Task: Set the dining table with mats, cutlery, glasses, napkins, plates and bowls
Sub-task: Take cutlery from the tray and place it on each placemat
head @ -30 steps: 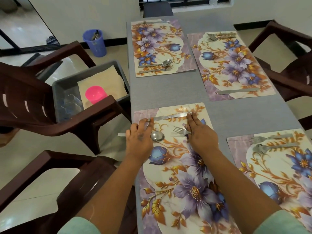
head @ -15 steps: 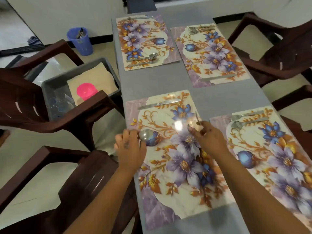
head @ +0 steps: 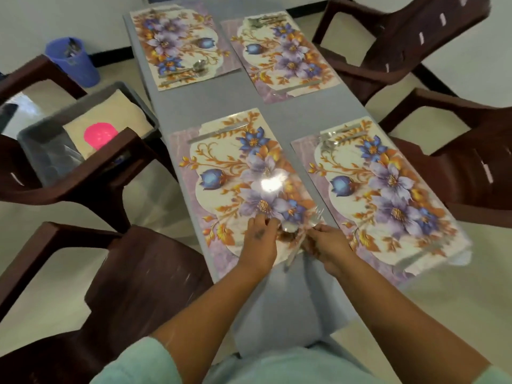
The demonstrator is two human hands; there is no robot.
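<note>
At lower centre of the frame, the left hand (head: pixel 260 239) pinches a spoon (head: pixel 289 227) and the right hand (head: pixel 328 245) holds what looks like a fork (head: pixel 315 217), both blurred, over the near edge of the floral placemat (head: pixel 235 173) on the grey table (head: pixel 194 106).

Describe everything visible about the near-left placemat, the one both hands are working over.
The near-left placemat is a glossy rectangular sheet, seemingly laminated, with a lilac border, cream centre, purple and blue flowers and orange leaves. It lies flat on the grey table, long side running away from the person; a bright glare spot sits mid-mat. A knife lies across its far end. Over its near end, the left hand holds a spoon and the right hand a fork.
</note>
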